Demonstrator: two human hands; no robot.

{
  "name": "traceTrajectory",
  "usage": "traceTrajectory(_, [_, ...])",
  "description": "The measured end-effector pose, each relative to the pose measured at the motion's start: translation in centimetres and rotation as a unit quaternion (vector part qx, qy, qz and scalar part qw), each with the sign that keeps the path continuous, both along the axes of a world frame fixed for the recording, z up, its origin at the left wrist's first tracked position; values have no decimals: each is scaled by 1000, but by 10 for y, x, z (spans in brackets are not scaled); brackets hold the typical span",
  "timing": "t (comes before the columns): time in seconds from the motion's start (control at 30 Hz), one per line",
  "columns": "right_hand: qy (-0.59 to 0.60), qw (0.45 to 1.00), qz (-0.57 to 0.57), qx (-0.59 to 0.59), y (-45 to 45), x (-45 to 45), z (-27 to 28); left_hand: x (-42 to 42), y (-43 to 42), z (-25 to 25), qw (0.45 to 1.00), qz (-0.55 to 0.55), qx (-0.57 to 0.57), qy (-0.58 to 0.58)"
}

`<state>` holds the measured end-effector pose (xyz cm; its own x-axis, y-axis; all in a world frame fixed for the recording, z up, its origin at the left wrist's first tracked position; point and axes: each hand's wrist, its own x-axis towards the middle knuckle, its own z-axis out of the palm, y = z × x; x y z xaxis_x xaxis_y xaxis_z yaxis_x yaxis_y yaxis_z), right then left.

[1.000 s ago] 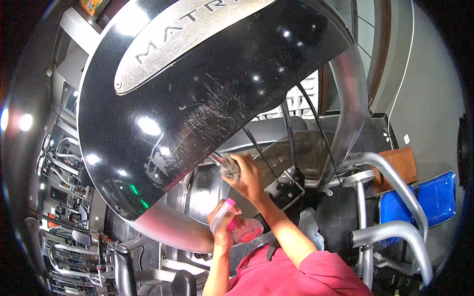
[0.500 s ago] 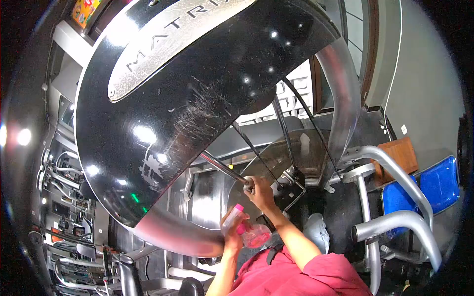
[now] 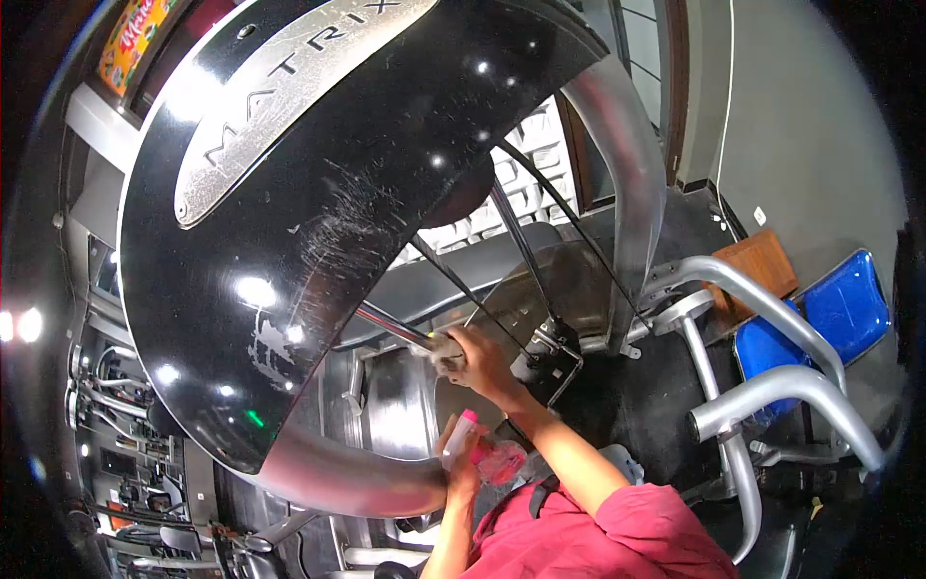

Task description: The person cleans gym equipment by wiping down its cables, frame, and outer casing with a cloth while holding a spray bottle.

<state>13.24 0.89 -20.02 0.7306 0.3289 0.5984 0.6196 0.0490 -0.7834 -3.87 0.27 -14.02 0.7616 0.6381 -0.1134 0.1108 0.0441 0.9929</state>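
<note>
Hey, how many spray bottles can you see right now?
1: the pink spray bottle, held in the left hand, in front of the red shirt. Others may be hidden behind the machine.

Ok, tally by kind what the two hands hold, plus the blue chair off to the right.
Bottle, in the left hand: 1
Cloth, in the right hand: 1
Blue chair: 1
Total: 3

A blue chair point(image 3: 847, 304) is just beside a brown wooden block point(image 3: 760, 268), near a grey wall point(image 3: 810, 145).
</note>
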Motion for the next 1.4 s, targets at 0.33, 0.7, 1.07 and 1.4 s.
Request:
traceTrajectory(0.33, [231,955,-18,-185,-57,-16,-59,-5,6,-11,993,-116,10,-18])
traceTrajectory(0.7, [163,983,-70,41,-62,-25,1,-53,-9,15,981,-189,20,-21])
traceTrajectory(1.07, [75,997,-21,30,9,-12,-48,-52,-5,12,979,-198,55,-12])
traceTrajectory(1.4, [207,960,-32,-183,-23,-27,-163,-33,-5,-2,984,-164,11,72])
